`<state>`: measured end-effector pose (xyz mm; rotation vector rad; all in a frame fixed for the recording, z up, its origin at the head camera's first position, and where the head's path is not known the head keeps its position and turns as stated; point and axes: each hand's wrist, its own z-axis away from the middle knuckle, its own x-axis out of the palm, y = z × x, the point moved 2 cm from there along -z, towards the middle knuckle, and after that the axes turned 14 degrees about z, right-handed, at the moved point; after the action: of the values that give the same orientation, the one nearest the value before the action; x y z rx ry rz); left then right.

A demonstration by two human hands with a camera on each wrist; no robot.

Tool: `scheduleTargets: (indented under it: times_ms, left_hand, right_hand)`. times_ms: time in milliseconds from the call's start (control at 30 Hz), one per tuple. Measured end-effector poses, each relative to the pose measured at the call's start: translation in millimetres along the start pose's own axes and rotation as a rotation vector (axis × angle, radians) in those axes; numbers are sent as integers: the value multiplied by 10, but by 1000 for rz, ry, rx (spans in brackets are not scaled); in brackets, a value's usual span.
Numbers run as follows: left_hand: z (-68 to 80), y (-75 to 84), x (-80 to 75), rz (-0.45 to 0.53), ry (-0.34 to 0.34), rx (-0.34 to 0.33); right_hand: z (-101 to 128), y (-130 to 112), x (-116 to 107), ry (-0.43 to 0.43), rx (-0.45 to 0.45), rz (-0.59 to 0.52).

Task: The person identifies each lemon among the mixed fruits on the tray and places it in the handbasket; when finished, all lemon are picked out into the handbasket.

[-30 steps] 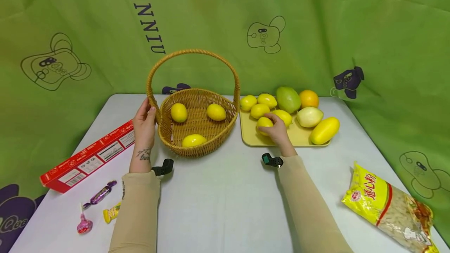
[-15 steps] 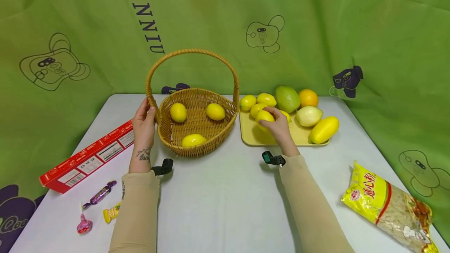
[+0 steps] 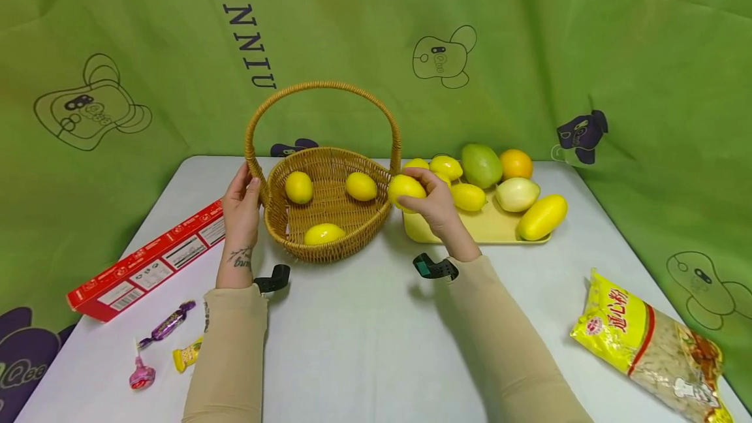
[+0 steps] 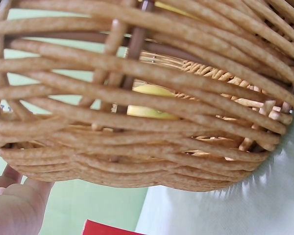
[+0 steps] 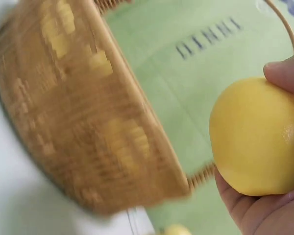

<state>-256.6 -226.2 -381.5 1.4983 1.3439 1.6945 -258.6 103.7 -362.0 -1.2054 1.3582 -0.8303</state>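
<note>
My right hand [image 3: 437, 204] grips a yellow lemon [image 3: 407, 192] between thumb and fingers, held up at the right rim of the wicker basket [image 3: 329, 254]. In the right wrist view the lemon [image 5: 257, 137] is large in the grip, with the blurred basket wall [image 5: 78, 112] to its left. At the basket's left side my left hand [image 3: 241, 211] holds the rim by the foot of the tall handle [image 3: 322, 85]. Three lemons lie inside, one at the back left [image 3: 299, 188]. The left wrist view shows the woven wall [image 4: 137, 117] close up, with part of the left hand [image 4: 19, 205] at its edge.
Right of the basket, a yellow tray [image 3: 493, 234] bears several lemons, a green mango-like fruit [image 3: 482, 166], an orange [image 3: 516, 165] and other yellow fruit. A red box [image 3: 147, 260] and wrapped sweets [image 3: 167, 324] lie left. A pasta bag [image 3: 649, 348] lies at front right.
The right hand has lifted the lemon off the tray and carried it left to the basket's right rim. My left hand and the basket have stayed in place.
</note>
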Motion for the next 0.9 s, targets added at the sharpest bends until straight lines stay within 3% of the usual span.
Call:
scheduleTargets:
  times_ms: [233, 533, 667, 900]
  left_hand:
    - [-3, -1, -3, -19, -1, 10]
    - [8, 1, -3, -19, -7, 15]
    - [8, 0, -5, -25, -1, 19]
    - [-6, -7, 3, 1, -6, 21]
  right_hand:
    - [-64, -172, 477, -132, -80, 39]
    - [-106, -264, 935, -270, -94, 268]
    - [-149, -226, 975, -265, -110, 280]
    - [-135, -173, 726, -180, -155, 118]
